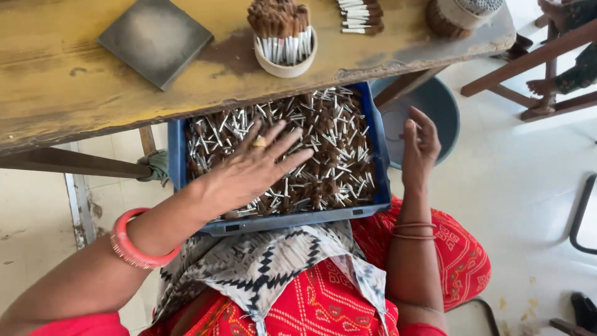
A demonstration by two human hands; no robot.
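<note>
Blue tray resting on the lap, tucked under the front edge of the worn yellow table; filled with a loose heap of small brown sticks with white ends. Landmark for all places below: the tray.

Left hand laid palm-down on the heap in the tray's near-left part, fingers spread wide, touching the sticks; nothing pinched. Ring on one finger; pink bangle on the wrist, just outside the tray's near-left corner.

Right hand just beyond the tray's right wall, held upright, fingers loosely open and slightly curled; empty, not touching the tray as far as visible. Thin bangles on that forearm, by the tray's near-right corner.

Above the tray, on the table: white cup packed with upright sticks. Up and left of the tray: dark grey square slab, lying flat. Up and right: small bundle of sticks.

Right of the tray, on the floor: grey round tub, partly hidden by the table leg.

Below the tray: black-and-white patterned cloth over red patterned clothing.
</note>
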